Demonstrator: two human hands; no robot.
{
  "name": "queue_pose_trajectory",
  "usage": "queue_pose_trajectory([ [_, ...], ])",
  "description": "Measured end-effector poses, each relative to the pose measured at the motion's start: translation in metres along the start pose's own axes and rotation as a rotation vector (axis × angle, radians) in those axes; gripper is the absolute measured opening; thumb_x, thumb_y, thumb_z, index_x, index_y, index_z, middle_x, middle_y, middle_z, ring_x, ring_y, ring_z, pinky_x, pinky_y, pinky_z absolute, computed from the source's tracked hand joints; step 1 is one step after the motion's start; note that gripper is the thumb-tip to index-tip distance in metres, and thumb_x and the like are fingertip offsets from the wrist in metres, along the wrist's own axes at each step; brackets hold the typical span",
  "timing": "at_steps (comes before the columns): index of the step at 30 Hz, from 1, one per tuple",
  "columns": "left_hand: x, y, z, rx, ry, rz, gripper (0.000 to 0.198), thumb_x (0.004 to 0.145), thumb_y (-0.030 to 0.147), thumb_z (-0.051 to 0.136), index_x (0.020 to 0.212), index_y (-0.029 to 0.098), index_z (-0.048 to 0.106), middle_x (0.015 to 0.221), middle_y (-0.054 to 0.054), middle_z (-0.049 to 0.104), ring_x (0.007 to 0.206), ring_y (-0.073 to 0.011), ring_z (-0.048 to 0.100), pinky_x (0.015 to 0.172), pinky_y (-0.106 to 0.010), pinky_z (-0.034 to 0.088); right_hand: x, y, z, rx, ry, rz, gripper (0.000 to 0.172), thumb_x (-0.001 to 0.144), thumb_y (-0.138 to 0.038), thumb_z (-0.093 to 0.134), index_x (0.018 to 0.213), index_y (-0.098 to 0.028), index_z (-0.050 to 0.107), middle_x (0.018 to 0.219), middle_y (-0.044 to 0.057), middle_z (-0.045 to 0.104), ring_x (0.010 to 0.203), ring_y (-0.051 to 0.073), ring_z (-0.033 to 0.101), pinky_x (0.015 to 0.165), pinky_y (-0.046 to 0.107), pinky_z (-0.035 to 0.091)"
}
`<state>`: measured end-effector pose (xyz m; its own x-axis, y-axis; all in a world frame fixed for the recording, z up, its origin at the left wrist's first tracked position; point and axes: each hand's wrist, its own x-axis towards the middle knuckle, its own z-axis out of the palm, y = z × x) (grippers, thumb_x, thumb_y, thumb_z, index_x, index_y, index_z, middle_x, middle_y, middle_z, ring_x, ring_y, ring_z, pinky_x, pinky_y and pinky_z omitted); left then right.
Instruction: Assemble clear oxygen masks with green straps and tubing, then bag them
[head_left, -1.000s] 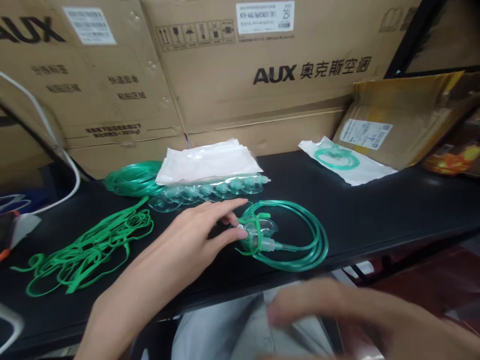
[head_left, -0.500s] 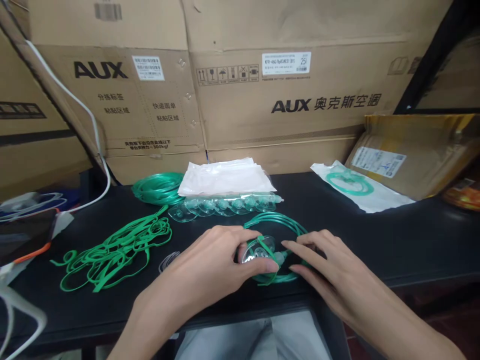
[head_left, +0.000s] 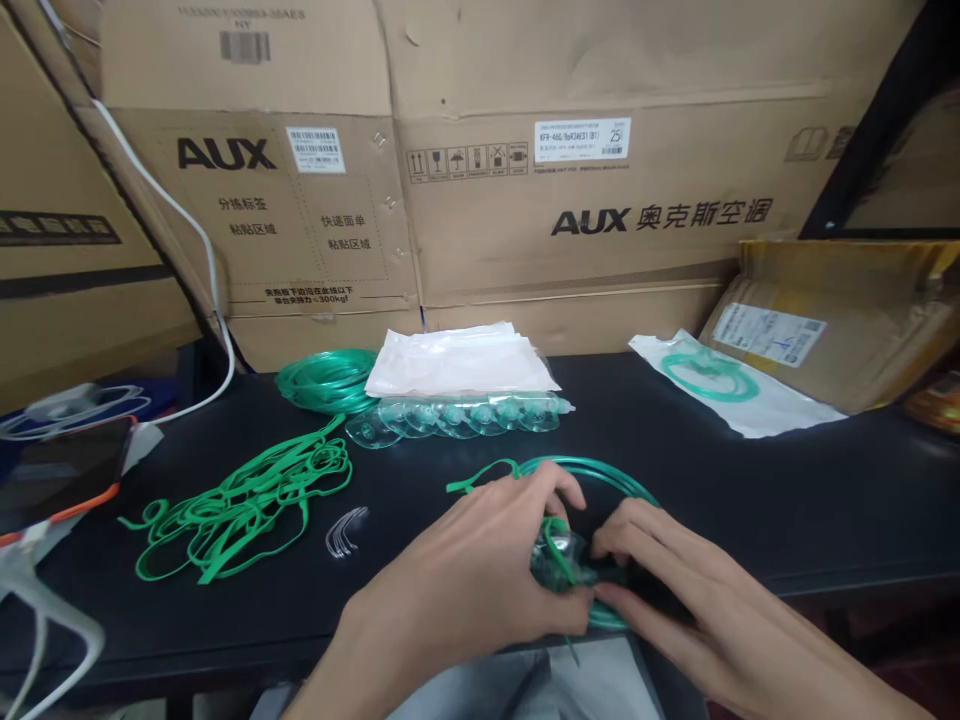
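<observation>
My left hand (head_left: 480, 570) is curled over a clear oxygen mask (head_left: 559, 562) with a green strap, near the front edge of the black table (head_left: 787, 500). My right hand (head_left: 660, 570) pinches the same mask from the right side. The mask's green tubing coil (head_left: 600, 470) loops out behind both hands, partly hidden by them. The mask's body is mostly covered by my fingers.
A tangle of green elastic straps (head_left: 240, 510) lies left, with small clear clips (head_left: 346, 530) beside it. Behind are a row of clear masks (head_left: 457, 415), a stack of white bags (head_left: 457, 360), a tubing coil (head_left: 326, 380), a bagged mask (head_left: 727, 385) and cardboard boxes (head_left: 570, 200).
My right hand came in from the lower right and joined the left on the mask. Both hands and the mask have shifted toward the table's front edge.
</observation>
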<state>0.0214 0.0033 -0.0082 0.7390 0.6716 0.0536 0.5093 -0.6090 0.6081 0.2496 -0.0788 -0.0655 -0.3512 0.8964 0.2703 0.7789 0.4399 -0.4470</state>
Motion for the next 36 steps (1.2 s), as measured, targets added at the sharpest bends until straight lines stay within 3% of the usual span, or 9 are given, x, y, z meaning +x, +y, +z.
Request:
queue_pose_trajectory([
  [3,-0.001,0.000,0.005,0.014,-0.020,0.047,0.039,0.078,0.030,0.081,0.113,0.032,0.063,0.111,0.008,0.067,0.106,-0.0202,0.064,0.090,-0.034,0.043,-0.001,-0.002,-0.005,0.030,-0.056,0.030,0.013,0.114,-0.031,0.051,0.106,-0.028,0.061,0.108,0.002,0.064,0.103,0.019,0.065,0.090,0.030,0.053],
  [5,-0.001,0.001,0.007,0.048,-0.030,0.051,0.024,0.079,0.030,0.078,0.098,0.027,0.064,0.107,0.007,0.066,0.100,-0.0189,0.064,0.085,-0.034,0.044,0.001,-0.002,-0.006,0.022,-0.042,0.008,0.022,0.114,-0.027,0.046,0.098,-0.026,0.060,0.099,0.001,0.065,0.096,0.019,0.066,0.086,0.031,0.053],
  [8,0.002,0.004,0.008,0.087,-0.030,0.046,0.019,0.082,0.032,0.076,0.091,0.024,0.062,0.099,0.006,0.066,0.094,-0.0187,0.065,0.085,-0.034,0.045,0.003,0.001,-0.005,0.019,-0.009,-0.048,0.023,0.115,-0.023,0.042,0.099,-0.025,0.059,0.091,0.000,0.063,0.090,0.019,0.064,0.082,0.032,0.050],
  [13,0.005,0.008,0.005,0.406,0.061,0.271,0.014,0.091,0.031,0.067,0.091,0.022,0.056,0.093,0.004,0.065,0.093,-0.0208,0.064,0.097,-0.038,0.044,0.003,0.008,-0.003,0.026,0.064,-0.119,0.029,0.116,-0.021,0.038,0.088,-0.024,0.046,0.081,-0.002,0.054,0.077,0.016,0.057,0.069,0.029,0.043],
  [19,-0.005,0.009,0.001,0.794,0.128,0.497,0.016,0.098,0.034,0.064,0.099,0.022,0.054,0.100,0.000,0.062,0.092,-0.0235,0.061,0.084,-0.040,0.046,0.006,0.001,-0.007,0.011,0.049,-0.101,0.028,0.113,-0.016,0.040,0.089,-0.025,0.053,0.086,-0.001,0.062,0.080,0.017,0.064,0.074,0.029,0.052],
  [25,-0.009,0.007,0.006,0.868,0.214,0.561,0.033,0.094,0.042,0.077,0.096,0.023,0.051,0.097,0.001,0.060,0.091,-0.0229,0.060,0.081,-0.040,0.044,0.004,0.000,-0.007,-0.056,0.169,-0.140,0.029,0.107,-0.013,0.043,0.094,-0.028,0.064,0.091,0.002,0.071,0.091,0.020,0.074,0.081,0.028,0.062],
  [30,-0.009,0.006,0.007,0.928,0.262,0.612,0.037,0.095,0.049,0.077,0.100,0.024,0.051,0.099,0.001,0.061,0.094,-0.0234,0.059,0.089,-0.041,0.043,0.000,-0.001,-0.008,-0.090,0.168,-0.105,0.032,0.105,-0.011,0.044,0.106,-0.032,0.069,0.107,0.002,0.077,0.110,0.019,0.077,0.088,0.025,0.065],
  [33,-0.014,0.003,0.004,0.928,0.272,0.640,0.024,0.099,0.037,0.072,0.100,0.024,0.052,0.097,0.001,0.060,0.093,-0.0228,0.058,0.091,-0.042,0.042,-0.001,0.002,-0.008,-0.088,0.168,-0.092,0.036,0.105,-0.011,0.043,0.114,-0.033,0.070,0.116,0.002,0.078,0.113,0.019,0.077,0.089,0.024,0.065],
  [36,-0.025,-0.005,-0.002,0.879,0.335,0.657,0.011,0.101,0.019,0.060,0.096,0.025,0.052,0.094,0.001,0.059,0.090,-0.0221,0.056,0.095,-0.042,0.040,-0.003,0.013,-0.009,-0.110,0.178,-0.071,0.035,0.104,-0.011,0.045,0.116,-0.031,0.071,0.113,0.002,0.079,0.103,0.019,0.078,0.085,0.026,0.065],
])
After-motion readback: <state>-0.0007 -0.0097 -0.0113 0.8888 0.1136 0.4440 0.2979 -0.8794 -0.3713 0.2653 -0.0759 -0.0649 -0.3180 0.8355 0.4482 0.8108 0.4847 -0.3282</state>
